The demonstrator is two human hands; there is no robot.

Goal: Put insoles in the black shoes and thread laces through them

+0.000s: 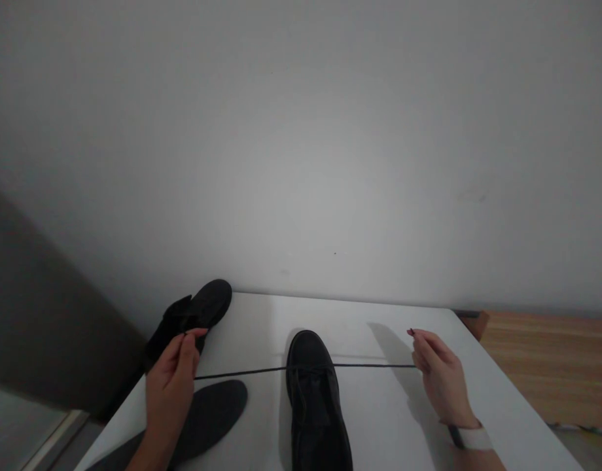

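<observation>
A black shoe (308, 347) stands in the middle of the white table, toe toward the wall. Its black shoelace (370, 365) runs out to both sides, stretched nearly straight and level across the toe end. My left hand (171, 379) is closed in a pinch on the lace's left end, just in front of a second black shoe (215, 301). On the other side, my right hand (438, 373) grips the right end between closed fingers; a band circles that wrist. A dark insole (217, 415) lies flat beside my left hand, partly hidden by it.
The white tabletop (262, 314) meets a pale wall (301, 163) at its far edge. A wood-grain surface (551, 366) lies to the right of the table. At the left is a dark grey panel (31, 307).
</observation>
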